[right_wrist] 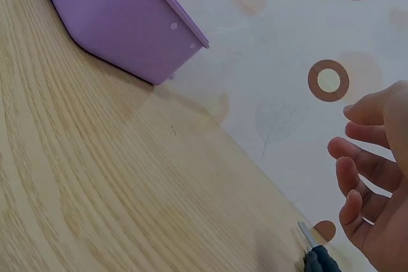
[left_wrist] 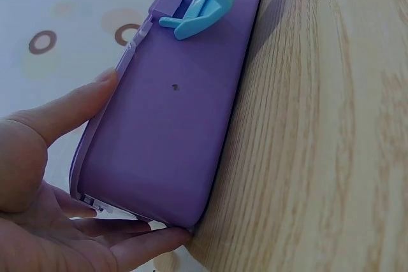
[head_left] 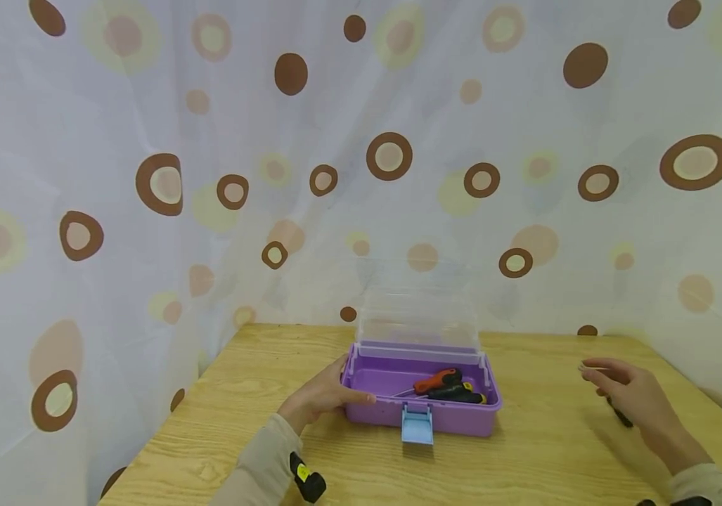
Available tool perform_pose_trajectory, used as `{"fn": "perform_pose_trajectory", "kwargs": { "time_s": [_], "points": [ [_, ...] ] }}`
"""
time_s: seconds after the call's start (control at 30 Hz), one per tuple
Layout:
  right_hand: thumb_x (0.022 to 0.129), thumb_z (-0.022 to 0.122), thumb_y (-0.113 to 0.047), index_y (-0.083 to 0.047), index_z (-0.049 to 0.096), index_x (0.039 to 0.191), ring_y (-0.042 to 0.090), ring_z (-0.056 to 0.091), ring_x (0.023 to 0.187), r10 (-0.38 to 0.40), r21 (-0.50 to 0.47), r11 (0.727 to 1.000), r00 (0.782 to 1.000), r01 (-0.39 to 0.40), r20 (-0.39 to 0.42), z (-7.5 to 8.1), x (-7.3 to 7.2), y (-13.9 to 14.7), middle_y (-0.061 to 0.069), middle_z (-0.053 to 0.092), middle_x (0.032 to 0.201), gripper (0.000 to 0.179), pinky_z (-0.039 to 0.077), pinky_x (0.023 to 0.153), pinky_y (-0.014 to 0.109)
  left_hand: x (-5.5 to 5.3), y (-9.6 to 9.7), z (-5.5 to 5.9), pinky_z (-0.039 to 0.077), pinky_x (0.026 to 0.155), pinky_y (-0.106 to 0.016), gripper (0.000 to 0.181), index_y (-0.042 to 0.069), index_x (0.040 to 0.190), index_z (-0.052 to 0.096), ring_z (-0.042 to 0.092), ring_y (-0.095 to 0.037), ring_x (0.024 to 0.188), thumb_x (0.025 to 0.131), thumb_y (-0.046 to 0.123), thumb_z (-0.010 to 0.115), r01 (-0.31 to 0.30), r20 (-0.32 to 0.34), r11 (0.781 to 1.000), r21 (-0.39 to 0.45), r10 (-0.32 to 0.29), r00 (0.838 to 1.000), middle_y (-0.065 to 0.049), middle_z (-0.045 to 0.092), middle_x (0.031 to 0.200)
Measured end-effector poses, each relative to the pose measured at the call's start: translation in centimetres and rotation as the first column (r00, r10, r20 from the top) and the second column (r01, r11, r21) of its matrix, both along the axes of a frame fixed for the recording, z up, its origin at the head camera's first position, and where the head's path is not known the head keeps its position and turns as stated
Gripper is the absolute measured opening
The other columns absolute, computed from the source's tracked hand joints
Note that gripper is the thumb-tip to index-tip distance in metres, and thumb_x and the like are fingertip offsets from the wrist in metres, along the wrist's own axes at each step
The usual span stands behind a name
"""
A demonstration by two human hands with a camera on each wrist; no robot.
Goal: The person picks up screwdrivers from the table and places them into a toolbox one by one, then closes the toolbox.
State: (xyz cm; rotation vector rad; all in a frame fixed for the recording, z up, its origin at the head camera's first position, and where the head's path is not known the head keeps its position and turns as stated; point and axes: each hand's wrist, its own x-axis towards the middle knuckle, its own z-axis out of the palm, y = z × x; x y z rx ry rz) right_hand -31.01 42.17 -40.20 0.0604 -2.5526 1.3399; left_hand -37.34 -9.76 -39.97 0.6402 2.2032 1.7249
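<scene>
A purple toolbox [head_left: 386, 413] with a raised clear lid [head_left: 417, 320] sits on the table. Inside it lie a screwdriver with a red and black handle [head_left: 438, 380] and another with a black and yellow handle [head_left: 458, 394]. My left hand [head_left: 324, 393] grips the box's left end, thumb along the front rim and fingers round the side. The blue latch [left_wrist: 207, 6] hangs open at the front. To the right, my right hand [head_left: 635, 397] hovers over the table with loosely bent fingers and nothing in them. Below it lies a dark-handled screwdriver [right_wrist: 320, 260], partly hidden by the hand in the head view.
The wooden table [head_left: 525, 464] reaches back to a white curtain [head_left: 436, 105] with brown and pale circles, which also hangs along both sides. A black wrist strap with a yellow mark [head_left: 306, 476] is on the left sleeve.
</scene>
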Motion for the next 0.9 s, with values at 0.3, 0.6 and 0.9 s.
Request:
{"fn": "perform_pose_trajectory", "kwargs": {
  "time_s": [0.3, 0.6, 0.9],
  "points": [
    [0.103, 0.059, -0.050, 0.006, 0.058, 0.139, 0.010, 0.065, 0.083, -0.118, 0.065, 0.991, 0.993, 0.117, 0.015, -0.6, -0.1, 2.1, -0.003, 0.073, 0.106, 0.066, 0.051, 0.068, 0.027, -0.2, 0.0, 0.0, 0.038, 0.111, -0.059, 0.108, 0.011, 0.165, 0.017, 0.047, -0.042, 0.134, 0.083, 0.015, 0.088, 0.015, -0.018, 1.000, -0.009, -0.015, 1.000, -0.024, 0.042, 0.154],
    [0.105, 0.056, -0.047, 0.010, 0.056, 0.137, 0.021, 0.064, 0.082, -0.189, 0.170, 0.969, 0.981, 0.179, 0.043, -1.4, -0.6, 3.2, 0.022, 0.072, 0.110, 0.065, 0.050, 0.065, 0.037, -0.4, -0.2, -0.1, 0.038, 0.111, -0.059, 0.108, 0.010, 0.165, 0.016, 0.047, -0.042, 0.134, 0.084, 0.014, 0.087, 0.015, -0.026, 1.000, -0.007, -0.015, 1.000, -0.025, 0.041, 0.154],
    [0.105, 0.056, -0.040, 0.008, 0.065, 0.123, 0.051, 0.063, 0.095, -0.192, 0.397, 0.906, 0.978, 0.145, 0.083, -2.7, -0.6, 3.5, 0.025, 0.071, 0.111, 0.052, 0.051, 0.066, 0.053, -0.3, -0.2, -0.1, 0.036, 0.112, -0.058, 0.109, 0.011, 0.166, 0.017, 0.046, -0.041, 0.135, 0.084, 0.016, 0.088, 0.006, -0.024, 1.000, -0.014, -0.006, 1.000, -0.024, 0.041, 0.155]
  ]
}}
